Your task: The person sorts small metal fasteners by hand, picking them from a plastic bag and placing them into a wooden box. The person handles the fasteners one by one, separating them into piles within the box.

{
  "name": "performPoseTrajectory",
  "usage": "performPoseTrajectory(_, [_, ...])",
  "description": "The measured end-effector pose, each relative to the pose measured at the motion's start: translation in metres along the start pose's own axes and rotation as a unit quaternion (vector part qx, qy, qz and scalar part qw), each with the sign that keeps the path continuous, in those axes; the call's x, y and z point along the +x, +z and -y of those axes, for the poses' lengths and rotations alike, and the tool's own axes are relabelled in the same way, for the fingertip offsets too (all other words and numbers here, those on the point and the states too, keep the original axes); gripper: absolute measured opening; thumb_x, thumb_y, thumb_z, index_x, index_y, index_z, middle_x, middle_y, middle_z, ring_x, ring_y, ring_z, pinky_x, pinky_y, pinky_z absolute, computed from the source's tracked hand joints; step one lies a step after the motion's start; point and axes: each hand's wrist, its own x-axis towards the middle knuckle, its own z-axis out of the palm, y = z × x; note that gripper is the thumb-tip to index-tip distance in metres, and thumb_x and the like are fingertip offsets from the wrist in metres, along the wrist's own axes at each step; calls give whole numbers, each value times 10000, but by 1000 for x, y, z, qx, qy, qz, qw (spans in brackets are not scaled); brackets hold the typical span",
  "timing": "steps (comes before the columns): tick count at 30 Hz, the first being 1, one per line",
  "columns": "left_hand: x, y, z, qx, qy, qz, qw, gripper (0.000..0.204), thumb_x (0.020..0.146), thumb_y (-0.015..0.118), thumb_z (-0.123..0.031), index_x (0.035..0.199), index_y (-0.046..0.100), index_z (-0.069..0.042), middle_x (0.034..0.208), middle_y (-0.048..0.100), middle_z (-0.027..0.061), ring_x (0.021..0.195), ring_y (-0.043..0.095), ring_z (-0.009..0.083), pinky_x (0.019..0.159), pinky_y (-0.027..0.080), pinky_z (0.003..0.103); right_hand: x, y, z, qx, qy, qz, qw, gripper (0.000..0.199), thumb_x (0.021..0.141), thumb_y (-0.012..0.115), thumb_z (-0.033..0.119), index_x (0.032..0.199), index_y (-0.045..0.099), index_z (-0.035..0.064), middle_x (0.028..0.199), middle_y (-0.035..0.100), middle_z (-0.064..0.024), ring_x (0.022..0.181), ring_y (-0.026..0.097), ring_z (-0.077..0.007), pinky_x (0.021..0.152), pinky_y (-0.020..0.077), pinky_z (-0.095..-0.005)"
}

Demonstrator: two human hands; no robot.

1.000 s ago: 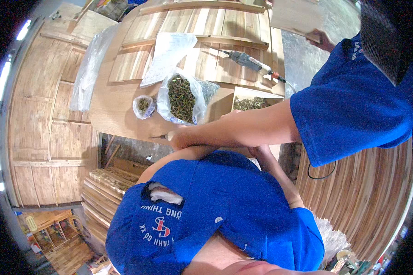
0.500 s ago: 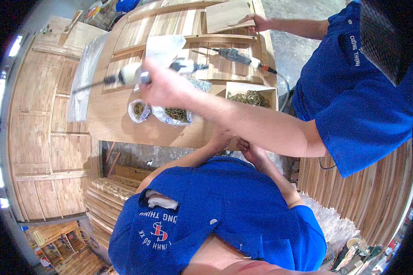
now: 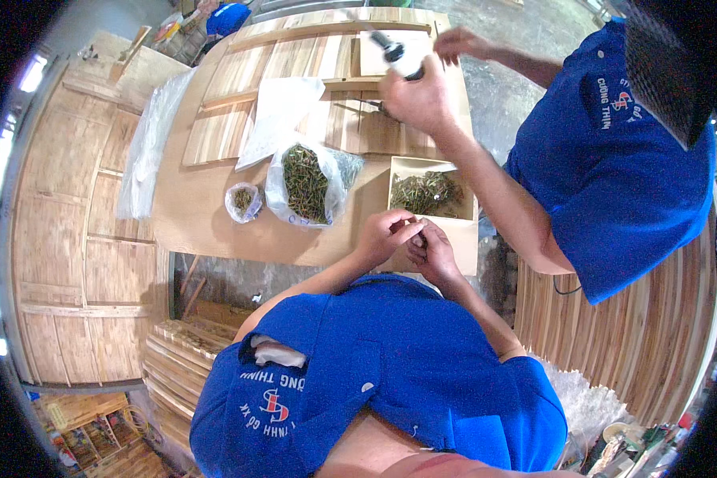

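My left hand (image 3: 384, 233) and my right hand (image 3: 433, 252) meet at the near edge of a wooden tabletop (image 3: 207, 227), fingertips pinched together on a small pale piece too small to identify. Just beyond them sits an open wooden box (image 3: 426, 193) filled with dark greenish screws. To its left lies a clear plastic bag (image 3: 304, 182) of the same screws, and a smaller bag (image 3: 243, 201). A co-worker in a blue shirt (image 3: 613, 159) stands at the right, one hand (image 3: 416, 99) raised over the far boards gripping a black and silver tool (image 3: 390, 48).
Slatted wooden panels (image 3: 239, 72) and a white plastic sheet (image 3: 275, 115) cover the far table. More clear plastic (image 3: 143, 155) drapes its left edge. Stacked slats (image 3: 183, 366) lie below left, with wooden boards (image 3: 645, 334) at the right.
The co-worker's arm, stretched across the table by the bags, has lifted a tool and carried it to the far boards. My hands have stayed together at the table edge.
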Motion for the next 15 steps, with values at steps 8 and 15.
performPoseTrajectory(8, [35,-28,-22,219,211,-11,953,291,744,690,-268,612,547,-51,596,529,109,546,545,266,491,423,340,12,-7,8,11,0,-53,999,76,862,473,181,873,495,109,637,458,-4,474,349,-80,407,267,-219])
performPoseTrajectory(15, [75,-25,-10,383,230,34,894,239,825,542,-301,707,576,-97,694,595,101,648,604,277,571,484,391,18,-20,21,53,6,-86,995,116,821,498,70,935,516,79,681,514,-34,486,378,-83,399,290,-208])
